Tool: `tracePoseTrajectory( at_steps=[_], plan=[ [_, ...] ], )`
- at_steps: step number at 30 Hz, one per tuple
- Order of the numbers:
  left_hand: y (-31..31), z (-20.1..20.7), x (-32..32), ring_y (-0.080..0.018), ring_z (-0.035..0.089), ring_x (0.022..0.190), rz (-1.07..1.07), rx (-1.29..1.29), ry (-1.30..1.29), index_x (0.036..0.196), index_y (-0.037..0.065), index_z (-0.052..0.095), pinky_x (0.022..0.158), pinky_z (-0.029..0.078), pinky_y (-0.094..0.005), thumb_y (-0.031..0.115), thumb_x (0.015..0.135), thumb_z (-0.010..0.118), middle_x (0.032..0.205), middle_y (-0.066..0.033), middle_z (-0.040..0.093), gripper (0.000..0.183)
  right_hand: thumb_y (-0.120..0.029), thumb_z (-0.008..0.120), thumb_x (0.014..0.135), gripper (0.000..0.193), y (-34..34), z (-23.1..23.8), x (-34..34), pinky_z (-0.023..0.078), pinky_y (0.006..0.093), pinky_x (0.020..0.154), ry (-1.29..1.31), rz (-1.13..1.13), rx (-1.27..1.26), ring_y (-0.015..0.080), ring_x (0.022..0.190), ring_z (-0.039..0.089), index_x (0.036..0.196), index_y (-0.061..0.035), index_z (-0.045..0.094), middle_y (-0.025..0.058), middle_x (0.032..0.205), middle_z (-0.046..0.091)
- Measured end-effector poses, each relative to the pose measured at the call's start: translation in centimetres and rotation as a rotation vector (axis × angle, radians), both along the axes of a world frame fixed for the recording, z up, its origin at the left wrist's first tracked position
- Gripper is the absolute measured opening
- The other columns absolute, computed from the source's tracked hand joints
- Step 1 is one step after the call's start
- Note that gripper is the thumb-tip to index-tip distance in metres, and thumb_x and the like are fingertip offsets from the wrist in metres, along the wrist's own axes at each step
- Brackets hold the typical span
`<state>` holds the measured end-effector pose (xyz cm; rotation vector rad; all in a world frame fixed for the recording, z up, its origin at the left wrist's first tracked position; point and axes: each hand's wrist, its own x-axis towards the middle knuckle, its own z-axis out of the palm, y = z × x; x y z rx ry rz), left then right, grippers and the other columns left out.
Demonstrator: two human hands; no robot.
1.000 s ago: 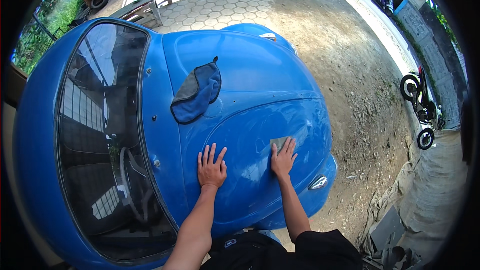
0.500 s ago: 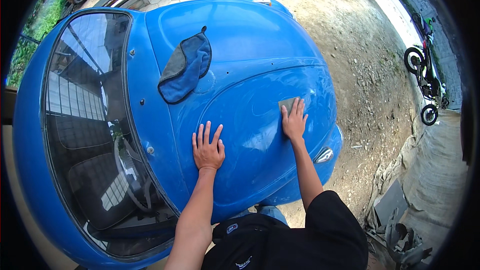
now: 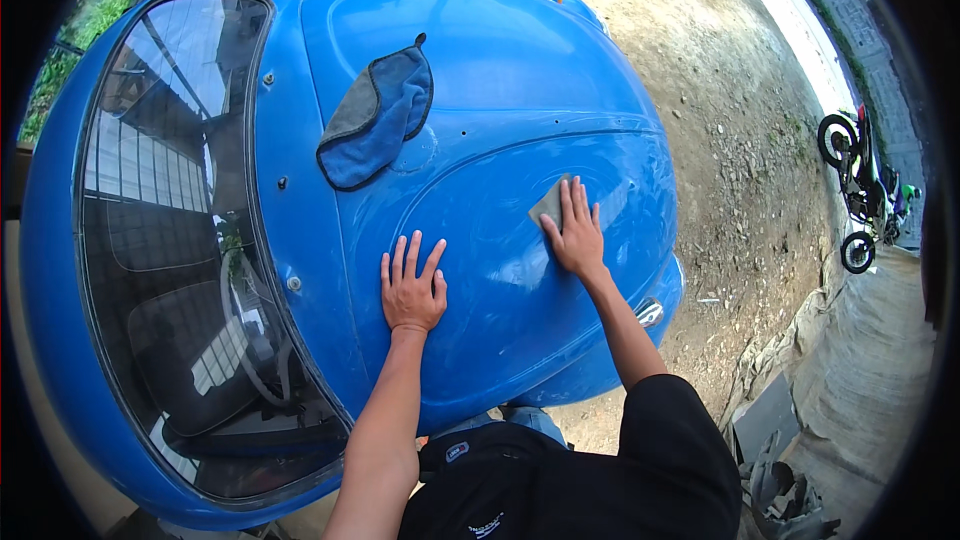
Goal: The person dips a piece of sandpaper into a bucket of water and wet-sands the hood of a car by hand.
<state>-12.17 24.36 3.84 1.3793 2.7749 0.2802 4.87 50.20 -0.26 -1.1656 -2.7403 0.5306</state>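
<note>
Both my hands lie on the blue hood (image 3: 500, 340) of a rounded car. Under the spread fingers of my right hand (image 3: 578, 235) is a grey-brown sheet of sandpaper (image 3: 547, 204), pressed flat against the paint; part of it is hidden by the hand. My left hand (image 3: 412, 290) rests palm down nearer the windshield, fingers apart and holding nothing. A blue and grey microfiber cloth (image 3: 382, 120) is draped, partly folded over, on the far part of the hood. Whitish smears streak the paint around my right hand.
The car's windshield (image 3: 180, 240) curves along the left, with a steering wheel behind it. Small fittings (image 3: 293, 284) poke up beside the glass. Gravelly ground (image 3: 740, 180) lies to the right, with a motorcycle (image 3: 862, 185) beyond. A chrome-trimmed lamp (image 3: 650, 313) sits near my right forearm.
My right hand has slid the sandpaper left and slightly away from me, and the sheet has turned a little. My left hand stays at about the same spot on the hood. The view has shifted slightly.
</note>
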Motion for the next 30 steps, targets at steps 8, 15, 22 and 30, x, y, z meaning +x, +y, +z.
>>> tracePoseTrajectory(
  at_steps=[8,15,22,30],
  plan=[
    [-0.6,-0.5,-0.6,-0.0241,0.030,0.146,0.011,0.002,0.012,0.144,0.038,0.048,0.122,0.019,-0.0473,0.030,0.093,0.046,0.157,-0.0017,0.037,0.052,-0.050,0.039,0.101,0.070,-1.0,-0.7,-10.9,0.016,0.0554,0.119,0.089,-0.055,0.010,0.0338,0.150,0.020,0.155,-0.0063,0.028,0.0175,0.162,0.022],
    [-0.1,-0.3,0.0,-0.0235,0.030,0.146,0.016,0.004,-0.006,0.145,0.039,0.047,0.122,0.019,-0.0470,0.030,0.094,0.046,0.157,-0.0012,0.036,0.051,-0.047,0.041,0.102,0.066,-3.2,-0.3,1.6,0.017,0.0594,0.118,0.010,0.047,0.014,0.0308,0.150,0.024,0.156,-0.0124,0.027,0.0147,0.162,0.023],
    [0.2,-0.7,-0.1,-0.0233,0.030,0.146,-0.013,0.027,0.008,0.145,0.039,0.046,0.123,0.018,-0.0465,0.031,0.094,0.046,0.157,-0.0006,0.036,0.052,-0.048,0.031,0.103,0.067,3.0,-2.6,-4.1,0.013,0.0588,0.119,0.034,-0.511,-0.055,0.0340,0.151,0.016,0.156,-0.0085,0.024,0.0167,0.163,0.019],
    [-0.6,-0.6,-0.4,-0.0236,0.030,0.146,0.027,-0.003,0.015,0.145,0.039,0.047,0.123,0.019,-0.0469,0.030,0.094,0.045,0.157,-0.0004,0.036,0.051,-0.050,0.041,0.101,0.063,-4.9,0.8,1.1,0.016,0.0594,0.118,-0.084,0.315,0.111,0.0238,0.149,0.026,0.156,-0.0197,0.031,0.0063,0.162,0.027]
  ],
)
